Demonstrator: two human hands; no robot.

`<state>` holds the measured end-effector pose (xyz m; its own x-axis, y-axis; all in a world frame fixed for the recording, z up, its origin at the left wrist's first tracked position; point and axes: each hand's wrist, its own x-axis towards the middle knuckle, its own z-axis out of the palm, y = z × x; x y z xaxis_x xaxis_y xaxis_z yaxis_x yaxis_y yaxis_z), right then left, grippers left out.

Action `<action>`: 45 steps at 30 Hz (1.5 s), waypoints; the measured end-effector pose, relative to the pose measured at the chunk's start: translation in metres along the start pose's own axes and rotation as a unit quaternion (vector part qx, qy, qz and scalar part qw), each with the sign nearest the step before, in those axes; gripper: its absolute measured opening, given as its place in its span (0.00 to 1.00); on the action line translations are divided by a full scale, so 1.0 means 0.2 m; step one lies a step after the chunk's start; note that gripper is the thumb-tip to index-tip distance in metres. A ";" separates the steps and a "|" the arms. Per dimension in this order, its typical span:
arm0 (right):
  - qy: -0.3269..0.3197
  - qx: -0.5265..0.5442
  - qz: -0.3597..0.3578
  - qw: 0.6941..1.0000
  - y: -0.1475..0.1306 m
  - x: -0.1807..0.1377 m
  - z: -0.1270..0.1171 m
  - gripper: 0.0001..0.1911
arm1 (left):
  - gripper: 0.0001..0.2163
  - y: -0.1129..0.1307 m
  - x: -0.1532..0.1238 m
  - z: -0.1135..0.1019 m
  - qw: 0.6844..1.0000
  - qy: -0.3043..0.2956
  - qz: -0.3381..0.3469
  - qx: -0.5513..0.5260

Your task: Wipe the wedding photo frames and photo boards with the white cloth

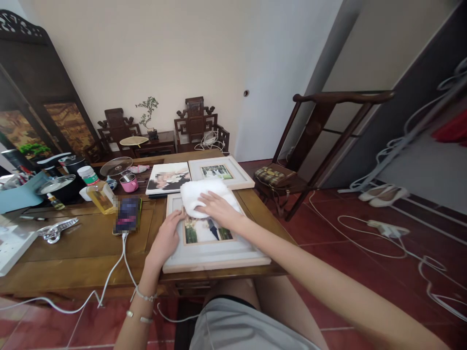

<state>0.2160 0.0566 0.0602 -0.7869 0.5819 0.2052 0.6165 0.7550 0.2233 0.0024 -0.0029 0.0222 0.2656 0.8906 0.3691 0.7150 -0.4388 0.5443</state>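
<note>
A pale wooden picture frame [219, 265] lies flat at the table's front edge, with a photo of people and greenery behind its pane. My left hand [168, 238] is closed on the frame's left side, its fingertips curled over the edge. Under my right hand [215, 206] is a folded white cloth [207, 189], held against the upper part of the frame. The cloth hides the top of the photo and some of the frame's far edge.
Behind lie a second framed photo [241, 177] and a photo panel [160, 172]. To the left are a phone [127, 216] on charging cables, a bottle of yellow liquid [100, 194], a pink cup [128, 183] and a clear tape dispenser [54, 231]. A wooden chair [310, 131] stands right.
</note>
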 end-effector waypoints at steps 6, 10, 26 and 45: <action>-0.058 -0.016 0.076 0.995 0.20 -0.17 -0.12 0.25 | 0.18 0.03 -0.02 0.00 0.999 -0.013 -0.040 0.002; -0.078 -0.017 0.093 0.992 0.19 -0.24 -0.17 0.26 | 0.16 0.04 -0.01 0.00 0.999 -0.003 -0.042 0.014; 0.064 -0.065 0.127 0.988 0.27 -0.40 -0.23 0.26 | 0.18 0.00 -0.02 0.02 0.999 0.007 -0.035 0.008; -0.117 0.130 0.084 0.981 -0.20 -0.66 -0.33 0.29 | 0.24 0.02 -0.02 0.02 0.999 0.017 -0.028 -0.009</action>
<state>0.2972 -0.0709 0.0871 -0.6771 0.7358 -0.0131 0.7353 0.6757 -0.0526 0.0062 -0.0069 0.0208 0.2041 0.9093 0.3627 0.7167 -0.3912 0.5773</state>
